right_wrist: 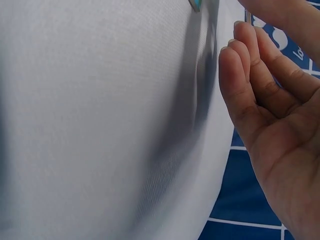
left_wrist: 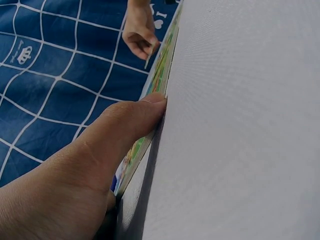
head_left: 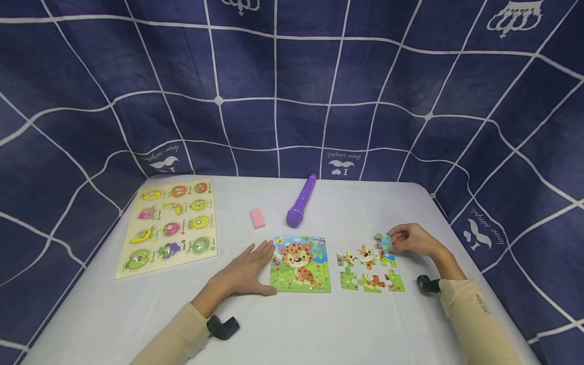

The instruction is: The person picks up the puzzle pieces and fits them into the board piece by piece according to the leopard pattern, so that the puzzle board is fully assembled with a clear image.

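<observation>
A square leopard puzzle board (head_left: 298, 263) lies flat on the white table. Spread along its left side is my left hand (head_left: 245, 269), whose thumb (left_wrist: 150, 107) touches the board's edge in the left wrist view. To the right of the board, several loose jigsaw pieces (head_left: 371, 281) lie in rough rows. My right hand (head_left: 412, 239) pinches a puzzle piece (head_left: 383, 241) by its right side, at the top right of those rows. Seen from the left wrist, that piece (left_wrist: 148, 59) is a thin edge held off the table; the right wrist view mostly hides it.
Beyond the board lie a pink eraser-like block (head_left: 257, 218) and a purple toy microphone (head_left: 302, 202). A wooden fruit puzzle board (head_left: 171, 225) with knobs occupies the table's far left. A dark blue checked curtain (head_left: 292, 91) surrounds the table's back and sides.
</observation>
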Demonstrator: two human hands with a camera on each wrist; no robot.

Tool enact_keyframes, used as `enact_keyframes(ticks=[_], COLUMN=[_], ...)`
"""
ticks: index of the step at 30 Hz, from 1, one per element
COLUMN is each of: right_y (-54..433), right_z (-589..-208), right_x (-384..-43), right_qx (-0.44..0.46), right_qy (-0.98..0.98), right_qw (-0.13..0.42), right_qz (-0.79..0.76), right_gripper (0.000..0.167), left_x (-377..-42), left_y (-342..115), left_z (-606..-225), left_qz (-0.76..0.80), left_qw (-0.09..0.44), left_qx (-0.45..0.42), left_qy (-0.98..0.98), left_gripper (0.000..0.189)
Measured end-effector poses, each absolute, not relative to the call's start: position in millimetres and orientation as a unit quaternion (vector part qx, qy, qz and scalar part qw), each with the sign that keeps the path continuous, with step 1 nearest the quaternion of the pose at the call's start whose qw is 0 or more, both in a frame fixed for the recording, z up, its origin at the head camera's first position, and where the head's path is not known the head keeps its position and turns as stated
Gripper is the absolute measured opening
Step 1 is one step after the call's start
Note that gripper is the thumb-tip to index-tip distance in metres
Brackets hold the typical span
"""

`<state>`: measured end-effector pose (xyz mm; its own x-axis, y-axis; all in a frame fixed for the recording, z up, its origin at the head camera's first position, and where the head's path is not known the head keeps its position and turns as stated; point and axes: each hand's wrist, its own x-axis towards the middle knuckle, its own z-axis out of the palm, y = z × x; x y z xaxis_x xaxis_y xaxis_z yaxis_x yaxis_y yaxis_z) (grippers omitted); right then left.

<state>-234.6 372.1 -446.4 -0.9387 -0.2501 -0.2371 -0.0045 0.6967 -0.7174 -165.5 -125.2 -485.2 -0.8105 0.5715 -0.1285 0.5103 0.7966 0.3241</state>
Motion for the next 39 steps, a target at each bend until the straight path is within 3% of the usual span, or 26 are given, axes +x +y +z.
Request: enact_keyframes(ticks=[22, 39], right_y=[358, 306], right_z=[-445, -447], right_x=[-233, -225], right_qx=[-0.075, -0.098], right_qy=[0.907, 0.907], right_qw=[0.162, 0.129], right_qz=[-0.381, -0.389], right_gripper=[0.052, 0.049], left_x=[-166, -166], left_y=[-125, -126], left_z=[-484, -487], left_qz=[0.138, 0.136], left_qw=[0.109, 0.105], left_qx=[0.289, 0.294], left_qy=[0.941, 0.94], left_gripper=[0.118, 0.118])
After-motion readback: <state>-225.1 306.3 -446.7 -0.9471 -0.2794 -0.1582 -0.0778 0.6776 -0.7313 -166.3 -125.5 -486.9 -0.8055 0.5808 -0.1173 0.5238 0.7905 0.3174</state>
